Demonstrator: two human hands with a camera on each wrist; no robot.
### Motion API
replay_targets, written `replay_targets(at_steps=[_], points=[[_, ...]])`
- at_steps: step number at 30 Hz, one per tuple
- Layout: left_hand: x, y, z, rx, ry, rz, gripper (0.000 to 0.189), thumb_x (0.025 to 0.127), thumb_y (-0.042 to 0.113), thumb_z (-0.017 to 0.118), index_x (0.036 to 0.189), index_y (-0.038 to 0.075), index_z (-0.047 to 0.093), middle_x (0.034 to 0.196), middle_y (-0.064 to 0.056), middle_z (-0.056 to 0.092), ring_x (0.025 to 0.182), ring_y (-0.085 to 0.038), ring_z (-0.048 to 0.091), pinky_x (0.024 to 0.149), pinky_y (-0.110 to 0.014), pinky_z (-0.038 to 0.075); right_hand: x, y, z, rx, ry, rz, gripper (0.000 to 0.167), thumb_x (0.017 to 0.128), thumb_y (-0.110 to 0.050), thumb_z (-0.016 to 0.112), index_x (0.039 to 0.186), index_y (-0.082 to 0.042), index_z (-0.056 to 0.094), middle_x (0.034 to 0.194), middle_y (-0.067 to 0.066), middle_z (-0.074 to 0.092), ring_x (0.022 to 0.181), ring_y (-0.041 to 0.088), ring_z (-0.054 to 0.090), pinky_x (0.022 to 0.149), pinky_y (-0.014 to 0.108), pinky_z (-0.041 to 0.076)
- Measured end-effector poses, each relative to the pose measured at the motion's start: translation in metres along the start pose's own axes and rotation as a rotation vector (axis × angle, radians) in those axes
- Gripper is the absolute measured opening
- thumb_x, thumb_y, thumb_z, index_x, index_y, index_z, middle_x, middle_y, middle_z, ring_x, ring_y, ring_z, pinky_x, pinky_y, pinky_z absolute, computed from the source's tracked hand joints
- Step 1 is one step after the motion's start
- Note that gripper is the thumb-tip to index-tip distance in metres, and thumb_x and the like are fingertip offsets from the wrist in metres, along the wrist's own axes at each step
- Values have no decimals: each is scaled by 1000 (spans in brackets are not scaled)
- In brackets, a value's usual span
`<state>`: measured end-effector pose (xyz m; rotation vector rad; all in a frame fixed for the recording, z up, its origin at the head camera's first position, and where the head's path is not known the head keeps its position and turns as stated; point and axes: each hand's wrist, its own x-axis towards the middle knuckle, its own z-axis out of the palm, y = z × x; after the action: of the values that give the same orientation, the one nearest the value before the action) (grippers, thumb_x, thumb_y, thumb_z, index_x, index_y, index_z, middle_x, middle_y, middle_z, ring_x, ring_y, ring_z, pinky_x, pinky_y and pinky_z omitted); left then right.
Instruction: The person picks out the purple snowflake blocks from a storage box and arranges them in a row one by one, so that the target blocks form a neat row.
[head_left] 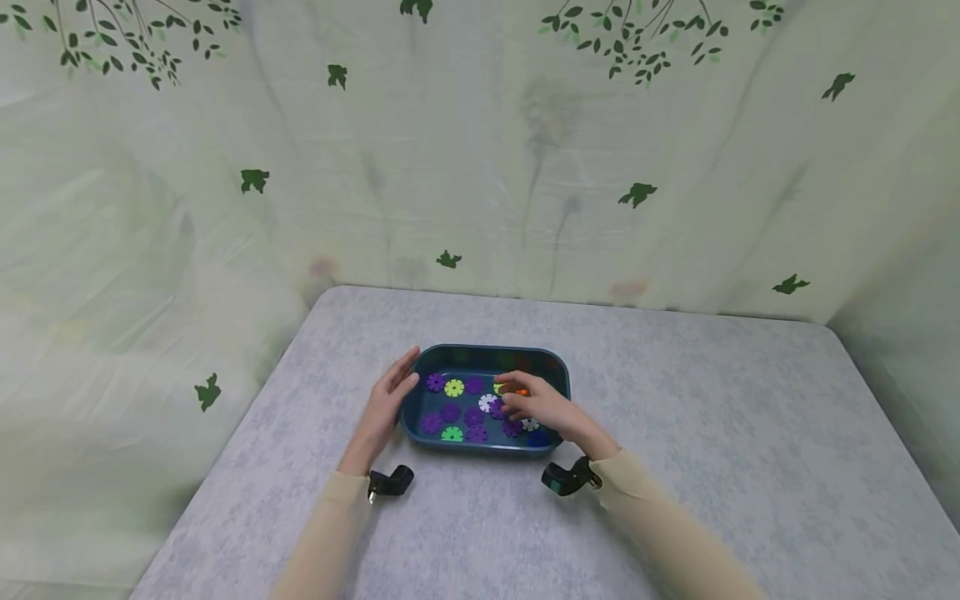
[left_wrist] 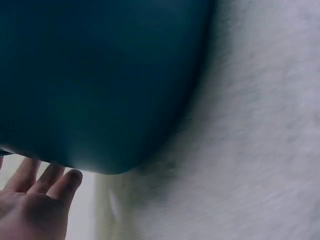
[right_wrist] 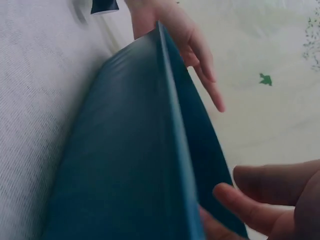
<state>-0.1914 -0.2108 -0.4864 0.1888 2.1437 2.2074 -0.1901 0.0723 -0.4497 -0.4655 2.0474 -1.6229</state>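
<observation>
Rounded teal plastic tray (head_left: 423, 358) w/ notched gear discs (head_left: 453, 387) (felt-ish grey worktop (head_left: 675, 400)); left hand (head_left: 390, 400) flat against its side, right hand (head_left: 536, 404) pinching an orange disc (head_left: 519, 391).

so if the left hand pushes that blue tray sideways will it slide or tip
Probably slide: the blue tray looks low, wide and flat-bottomed on the table. It seems rigid plastic, holding only small flat discs, so likely light. The left hand rests straight-fingered against its side.

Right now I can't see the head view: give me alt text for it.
A person's right hand reaches into a dark teal tray of purple, green, yellow and white gear-shaped discs, fingers over an orange piece. The left hand rests flat against the tray's left side, on a grey table.
</observation>
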Motion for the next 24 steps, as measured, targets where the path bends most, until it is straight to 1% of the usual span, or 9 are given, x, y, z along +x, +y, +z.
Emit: replay_targets(at_steps=[2,5,10,14,17,19,21,24], points=[[0,-5,0,-39,-13,-18,50,102,15,48,149,12,35,154,-3,29,140,-14,23,113,-37,19,4,2,4,13,14,46,37,102,-6,44,136,7,43,129,29,48,102,38,60,85,42,52],[0,-11,1,-71,-19,-21,48,102,12,48,149,12,36,153,-2,30,140,-13,23,113,-36,18,11,5,9,11,42,89,34,101,-3,44,132,9,47,125,27,52,95,34,62,82,40,53],[0,-14,1,-73,-7,-11,46,102,12,46,148,12,38,153,-2,31,140,-12,22,113,-36,16,18,9,15,-32,83,127,29,98,-1,47,125,9,55,115,22,59,86,26,65,77,37,55],[1,-15,1,-75,-9,-7,46,102,13,47,147,12,39,153,-2,31,140,-13,22,114,-36,14,20,10,18,-77,123,153,26,93,1,53,117,6,62,107,17,61,80,22,65,74,35,55],[1,-16,1,-67,-4,-6,46,102,13,47,147,12,39,153,-3,31,140,-13,21,114,-36,13,21,9,20,-125,145,155,23,87,4,58,109,4,65,94,13,64,73,20,63,70,33,55],[1,-17,1,-52,2,-6,46,102,15,48,147,12,39,153,-2,31,141,-13,21,114,-36,13,22,9,22,-159,161,147,19,84,5,61,102,3,66,82,9,63,68,18,61,64,30,54],[1,-17,1,-36,11,-4,47,101,16,48,147,12,39,152,-2,31,140,-12,21,114,-36,13,23,9,24,-204,177,131,15,81,6,62,96,2,65,72,6,61,62,16,58,58,28,50],[0,-18,1,-27,18,5,46,101,16,49,147,12,40,152,-2,32,140,-12,22,114,-35,13,25,11,27,-270,199,99,11,79,7,64,87,0,63,64,2,57,55,13,51,50,24,42]])
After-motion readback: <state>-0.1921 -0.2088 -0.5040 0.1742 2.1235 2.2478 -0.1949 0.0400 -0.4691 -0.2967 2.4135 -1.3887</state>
